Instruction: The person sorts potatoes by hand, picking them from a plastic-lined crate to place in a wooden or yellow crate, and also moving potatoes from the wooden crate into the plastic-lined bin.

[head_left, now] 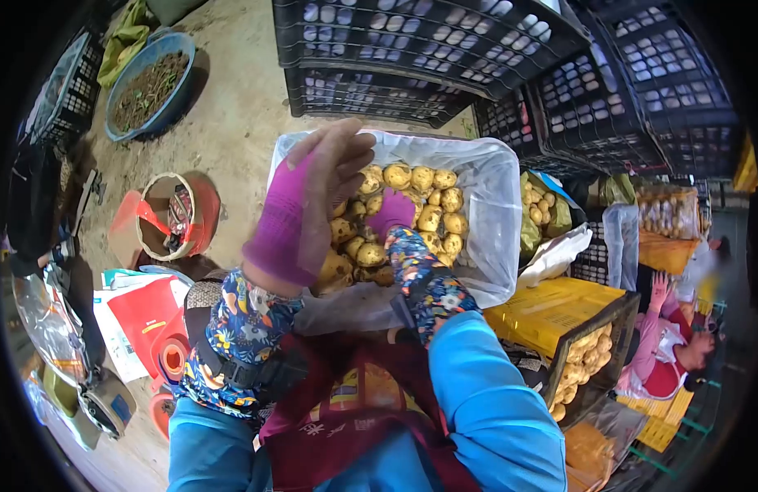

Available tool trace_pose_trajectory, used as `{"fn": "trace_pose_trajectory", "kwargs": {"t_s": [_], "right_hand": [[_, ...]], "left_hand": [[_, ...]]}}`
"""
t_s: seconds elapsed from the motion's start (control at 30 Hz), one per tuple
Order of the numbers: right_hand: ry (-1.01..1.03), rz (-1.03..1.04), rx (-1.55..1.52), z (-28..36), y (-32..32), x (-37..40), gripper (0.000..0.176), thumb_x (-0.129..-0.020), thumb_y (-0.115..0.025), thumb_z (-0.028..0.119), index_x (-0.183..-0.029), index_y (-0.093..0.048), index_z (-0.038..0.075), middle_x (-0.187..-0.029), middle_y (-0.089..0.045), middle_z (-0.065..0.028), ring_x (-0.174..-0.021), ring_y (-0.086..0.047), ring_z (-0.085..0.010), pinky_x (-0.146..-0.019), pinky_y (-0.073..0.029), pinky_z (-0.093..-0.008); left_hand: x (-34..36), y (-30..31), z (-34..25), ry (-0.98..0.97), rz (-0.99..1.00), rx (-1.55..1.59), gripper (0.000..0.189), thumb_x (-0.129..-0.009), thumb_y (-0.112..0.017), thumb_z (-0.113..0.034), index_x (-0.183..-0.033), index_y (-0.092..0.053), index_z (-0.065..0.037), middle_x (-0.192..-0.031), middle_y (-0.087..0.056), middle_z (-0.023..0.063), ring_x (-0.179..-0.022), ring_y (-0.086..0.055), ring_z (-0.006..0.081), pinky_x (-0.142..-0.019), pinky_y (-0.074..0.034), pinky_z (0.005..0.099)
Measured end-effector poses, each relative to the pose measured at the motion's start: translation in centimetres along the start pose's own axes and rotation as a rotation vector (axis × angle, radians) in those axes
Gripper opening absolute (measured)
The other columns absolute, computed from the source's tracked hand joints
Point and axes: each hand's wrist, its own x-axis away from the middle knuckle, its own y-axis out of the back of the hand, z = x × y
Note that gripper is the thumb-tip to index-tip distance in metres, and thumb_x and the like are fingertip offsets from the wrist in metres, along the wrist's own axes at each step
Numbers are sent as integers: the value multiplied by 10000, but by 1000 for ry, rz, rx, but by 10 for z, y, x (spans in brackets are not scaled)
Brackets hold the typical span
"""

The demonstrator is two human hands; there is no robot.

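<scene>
A crate lined with white plastic sheet (492, 209) stands right in front of me, holding many yellow potatoes (398, 175) with dirt on their skins. My left hand (311, 193), in a purple glove with a brownish coating, is raised over the crate's left side. Its fingers are stretched out and nothing shows in them. Lower down, my right hand (393, 211) in a pink-purple glove touches the potatoes near the middle, fingers spread over them. Parts of the potatoes lie hidden under both hands.
Black plastic crates (428, 41) are stacked beyond. A yellow crate (551, 312) of potatoes stands at right, near a bag of potatoes (539, 203). Left are a blue basin (153, 90) of soil and a red bucket (167, 215). Another person (666, 344) works at far right.
</scene>
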Motion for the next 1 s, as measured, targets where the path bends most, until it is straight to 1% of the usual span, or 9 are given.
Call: {"fn": "trace_pose_trajectory", "kwargs": {"t_s": [0.13, 0.27, 0.43, 0.57, 0.7, 0.8, 0.83, 0.93, 1.0], "right_hand": [[83, 154, -1371, -32, 22, 19, 691, -809, -769, 247, -1395, -440, 89, -1194, -599, -78, -1003, -625, -151, -807, -548, -291], [251, 215, -1743, -37, 84, 64, 411, -908, -613, 176, -1278, -492, 43, -1089, -609, -89, -888, -617, -156, -701, -531, -263], [423, -167, -1751, -7, 126, 111, 385, -973, -524, 298, -1258, -492, 41, -1021, -622, -121, -966, -627, -239, -775, -544, -364], [677, -605, -805, -7, 149, 144, 508, -1029, -399, 399, -1355, -418, 10, -1151, -579, -153, -1050, -604, -256, -907, -505, -357], [457, -358, -979, 7, 180, 164, 479, -1016, -489, 307, -1380, -452, -2, -1316, -555, -175, -1211, -532, -236, -1054, -381, -337], [486, -287, -1006, 8, 178, 162, 509, -1003, -501, 334, -1384, -452, 0, -1315, -558, -172, -1208, -532, -245, -1057, -374, -337], [508, -266, -1127, 5, 169, 156, 511, -987, -517, 340, -1369, -466, 5, -1304, -562, -171, -1208, -534, -247, -1049, -384, -342], [558, -303, -1262, 6, 158, 155, 526, -917, -625, 312, -1331, -496, 14, -1280, -568, -169, -1214, -536, -255, -1032, -408, -363], [593, -385, -989, 12, 163, 165, 585, -821, -727, 246, -1312, -502, 22, -1267, -562, -160, -1205, -540, -261, -1023, -422, -377]], "left_hand": [[0, -4, -4, 45, -33, -16, 432, -1019, -474, -351, -1359, -499, -86, -1304, -568, 96, -1227, -533, 218, -1049, -392, 359], [3, -12, 32, 198, -67, -9, 500, -979, -561, -375, -1385, -477, -96, -1280, -563, 72, -1186, -553, 204, -976, -455, 353], [31, -53, 60, 584, 187, 69, 642, -917, -659, -391, -1434, -419, -96, -1282, -540, 49, -1113, -576, 184, -857, -521, 311], [23, -44, 70, 380, 87, -59, 679, -844, -753, -220, -1422, -426, -75, -1301, -526, 64, -1158, -562, 204, -950, -486, 315], [3, -31, 81, -527, 118, -779, 747, -703, -825, -62, -1362, -478, -9, -1303, -527, 81, -1232, -507, 198, -1051, -415, 327], [-1, -31, 79, -496, 213, -780, 724, -705, -824, -54, -1348, -493, -8, -1294, -539, 76, -1217, -514, 185, -1044, -420, 326], [6, -40, 66, -191, 227, -444, 612, -789, -778, -116, -1329, -510, -5, -1267, -561, 68, -1198, -526, 172, -1020, -430, 314], [9, -43, 45, 115, 215, -261, 481, -890, -694, -213, -1291, -538, 2, -1209, -595, 61, -1145, -549, 147, -980, -445, 296], [7, -37, 54, 83, 235, -252, 430, -933, -635, -246, -1269, -549, 8, -1184, -609, 62, -1114, -557, 133, -961, -451, 289]]}}
